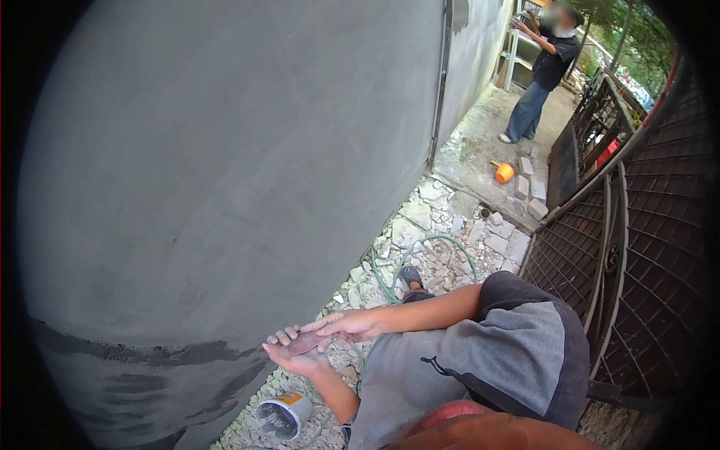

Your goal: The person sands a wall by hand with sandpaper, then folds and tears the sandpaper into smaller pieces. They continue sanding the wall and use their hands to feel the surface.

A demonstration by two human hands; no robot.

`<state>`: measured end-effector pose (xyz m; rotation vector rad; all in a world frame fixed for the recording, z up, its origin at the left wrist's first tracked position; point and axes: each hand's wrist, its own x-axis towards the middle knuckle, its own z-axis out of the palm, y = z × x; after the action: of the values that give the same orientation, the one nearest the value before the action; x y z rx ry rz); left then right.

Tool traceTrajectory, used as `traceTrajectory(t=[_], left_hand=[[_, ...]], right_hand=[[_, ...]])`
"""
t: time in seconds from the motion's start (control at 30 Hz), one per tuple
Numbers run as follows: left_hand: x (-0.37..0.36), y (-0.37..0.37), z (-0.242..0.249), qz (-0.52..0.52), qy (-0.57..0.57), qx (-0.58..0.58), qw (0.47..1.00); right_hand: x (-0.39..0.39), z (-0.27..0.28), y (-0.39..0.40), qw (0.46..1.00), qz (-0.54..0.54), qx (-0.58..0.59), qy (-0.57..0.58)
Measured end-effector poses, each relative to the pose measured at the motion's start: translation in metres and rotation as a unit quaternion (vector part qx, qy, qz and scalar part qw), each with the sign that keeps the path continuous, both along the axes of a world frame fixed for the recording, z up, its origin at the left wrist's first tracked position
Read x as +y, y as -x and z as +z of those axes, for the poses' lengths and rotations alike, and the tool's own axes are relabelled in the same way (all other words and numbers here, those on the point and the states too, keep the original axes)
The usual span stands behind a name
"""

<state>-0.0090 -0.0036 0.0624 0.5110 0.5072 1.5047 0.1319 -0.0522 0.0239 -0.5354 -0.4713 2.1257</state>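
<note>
Dusty with grey, both my hands meet in front of the plastered wall. My left hand is palm up, its fingers curled around a pinkish-brown oblong piece whose kind I cannot make out. From above, my right hand closes on the near end of the same piece, with its thumb along the top. Below my hands, a white bucket with an orange-yellow mark lies tilted on the rubble, its inside smeared grey. The wall's lower part carries a darker, wet-looking band.
Broken stone covers the ground, with a green hose looped over it. An orange dipper and grey blocks lie farther off. A metal gate stands at right. Another person stands by the far wall, arms raised.
</note>
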Motion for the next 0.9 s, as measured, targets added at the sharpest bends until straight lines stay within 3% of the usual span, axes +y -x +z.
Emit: traceTrajectory(t=[0.23, 0.3, 0.5, 0.63, 0.7, 0.9], left_hand=[[0.004, 0.014, 0.003, -0.001, 0.048, -0.067, 0.997], [0.008, 0.022, -0.006, -0.048, 0.031, -0.115, 0.992], [0.011, 0.034, -0.013, -0.065, -0.021, -0.107, 0.992], [0.009, 0.034, 0.002, -0.046, -0.01, -0.096, 0.994], [0.005, 0.03, 0.019, 0.005, 0.05, -0.047, 0.998], [0.003, 0.031, 0.018, 0.034, 0.075, -0.098, 0.992]], right_hand=[[-0.002, -0.009, 0.004, 0.993, 0.05, -0.083, -0.071], [-0.005, 0.004, 0.001, 0.986, 0.046, -0.121, -0.104], [-0.006, 0.008, 0.004, 0.944, 0.031, -0.25, -0.212], [-0.005, 0.006, 0.006, 0.92, 0.0, -0.297, -0.258], [-0.007, 0.007, 0.007, 0.922, -0.018, -0.295, -0.251], [-0.011, 0.007, 0.003, 0.913, -0.085, -0.324, -0.234]])
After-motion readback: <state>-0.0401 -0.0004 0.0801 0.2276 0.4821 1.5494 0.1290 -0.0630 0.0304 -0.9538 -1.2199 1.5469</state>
